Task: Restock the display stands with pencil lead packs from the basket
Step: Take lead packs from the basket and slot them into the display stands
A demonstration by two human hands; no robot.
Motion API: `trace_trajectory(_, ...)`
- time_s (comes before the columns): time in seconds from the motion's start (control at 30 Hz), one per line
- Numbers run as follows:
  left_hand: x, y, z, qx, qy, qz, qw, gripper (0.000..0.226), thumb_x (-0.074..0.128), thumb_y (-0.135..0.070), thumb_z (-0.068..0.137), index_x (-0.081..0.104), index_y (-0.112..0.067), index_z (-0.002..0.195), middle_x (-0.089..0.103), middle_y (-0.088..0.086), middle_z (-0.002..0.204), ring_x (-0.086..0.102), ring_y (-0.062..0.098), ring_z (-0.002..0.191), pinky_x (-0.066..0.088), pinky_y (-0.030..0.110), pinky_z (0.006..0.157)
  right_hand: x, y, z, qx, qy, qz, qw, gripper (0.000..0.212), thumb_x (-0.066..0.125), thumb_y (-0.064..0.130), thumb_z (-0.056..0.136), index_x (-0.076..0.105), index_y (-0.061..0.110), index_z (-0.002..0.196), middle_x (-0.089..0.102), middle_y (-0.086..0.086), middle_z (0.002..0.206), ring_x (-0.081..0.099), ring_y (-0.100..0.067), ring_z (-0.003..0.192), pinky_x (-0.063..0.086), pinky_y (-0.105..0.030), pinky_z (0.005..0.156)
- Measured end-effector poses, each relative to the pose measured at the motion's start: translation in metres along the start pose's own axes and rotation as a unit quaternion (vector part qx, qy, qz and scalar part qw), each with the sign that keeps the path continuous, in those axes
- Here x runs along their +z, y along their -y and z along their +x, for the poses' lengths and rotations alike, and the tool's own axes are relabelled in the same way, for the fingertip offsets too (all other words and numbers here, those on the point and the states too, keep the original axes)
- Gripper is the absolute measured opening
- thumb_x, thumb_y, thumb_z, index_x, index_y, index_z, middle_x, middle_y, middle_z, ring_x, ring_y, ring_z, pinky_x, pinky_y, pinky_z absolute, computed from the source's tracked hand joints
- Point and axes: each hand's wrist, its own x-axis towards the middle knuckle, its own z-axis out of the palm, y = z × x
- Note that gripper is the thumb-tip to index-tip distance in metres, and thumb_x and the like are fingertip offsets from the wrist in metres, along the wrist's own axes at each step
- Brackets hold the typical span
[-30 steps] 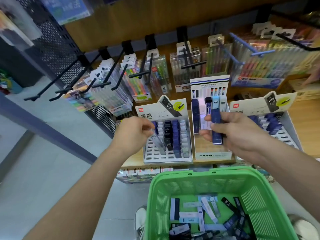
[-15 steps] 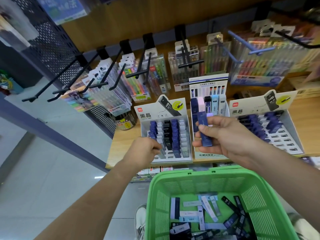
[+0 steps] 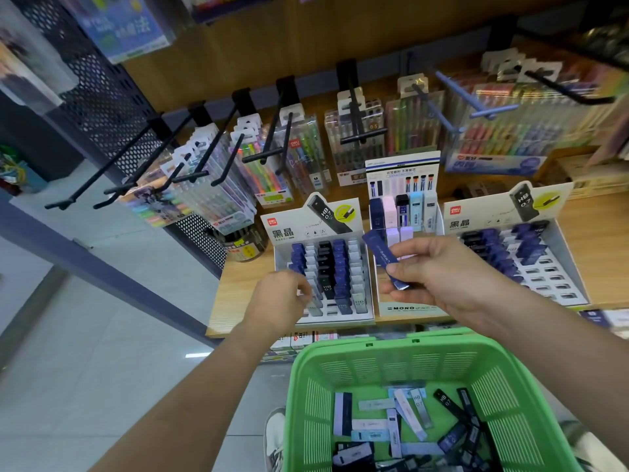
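My left hand [image 3: 279, 298] is at the front left of the left display stand [image 3: 289, 231], fingers curled, pinching the top of a grey lead pack [image 3: 316, 307] that stands in a front slot. My right hand [image 3: 439, 277] hovers in front of the middle MONO stand [image 3: 405, 308]. It grips a dark blue lead pack [image 3: 383, 257], tilted to the left, with pale lilac packs [image 3: 399, 234] behind it. A third stand [image 3: 558, 264] on the right has several bare slots. The green basket [image 3: 381, 344] below holds several loose packs [image 3: 405, 427].
Black and blue hooks [image 3: 265, 158] with hanging pen packs jut out over the wooden shelf [image 3: 238, 284] behind the stands. A dark round jar [image 3: 243, 245] stands left of the left stand. A perforated metal panel [image 3: 102, 97] closes the left side. My shoes show beside the basket.
My left hand came down from mid-stand to the front row with the grey pack. My right hand dropped slightly and tilted the blue pack to the left.
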Motion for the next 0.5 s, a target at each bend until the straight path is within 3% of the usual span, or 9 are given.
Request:
trace_trajectory(0.1, -0.027, -0.016, 0.004, -0.016, -0.048, -0.127, 0.991, 0.019, 0.062, -0.01, 0.088, 0.074, -0.025, 0.085, 0.069, -0.012, 0.081, 0.06, 0.004, 0.069, 0.046, 0.009, 0.068, -0.002, 0.002, 0.0, -0.025, -0.032, -0.033, 0.999, 0.018, 0.068, -0.004, 0.086, 0.066, 0.008, 0.099, 0.069, -0.018, 0.093, 0.071, -0.014, 0.063, 0.052, -0.018, 0.051)
trace_trajectory(0.2, -0.054, -0.043, -0.005, 0.002, -0.005, -0.364, 0.931, 0.031, 0.061, -0.005, 0.09, 0.073, -0.032, 0.081, 0.073, -0.008, 0.076, 0.068, 0.011, 0.071, 0.057, 0.023, 0.068, -0.001, 0.004, -0.003, -0.049, -0.047, -0.043, 0.997, 0.019, 0.074, -0.003, 0.081, 0.069, 0.011, 0.092, 0.069, -0.012, 0.084, 0.066, -0.015, 0.065, 0.05, -0.019, 0.055)
trace_trajectory(0.3, -0.06, -0.071, -0.016, 0.054, 0.028, -0.382, 0.922, 0.026, 0.068, -0.01, 0.087, 0.072, -0.036, 0.085, 0.074, -0.009, 0.079, 0.068, 0.01, 0.074, 0.058, 0.026, 0.072, 0.0, 0.007, -0.006, -0.055, -0.042, 0.016, 0.997, 0.022, 0.074, -0.006, 0.079, 0.069, 0.009, 0.093, 0.07, -0.008, 0.079, 0.062, -0.019, 0.073, 0.049, -0.025, 0.065)
trace_trajectory(0.5, -0.052, -0.101, -0.027, 0.012, 0.062, -0.528, 0.847, 0.01, 0.071, -0.004, 0.082, 0.07, -0.013, 0.087, 0.071, 0.003, 0.069, 0.066, 0.013, 0.061, 0.056, 0.024, 0.06, -0.008, 0.009, -0.01, -0.023, -0.012, 0.138, 0.99, 0.032, 0.071, 0.003, 0.083, 0.066, 0.004, 0.115, 0.073, -0.01, 0.091, 0.068, -0.018, 0.075, 0.052, -0.027, 0.069)
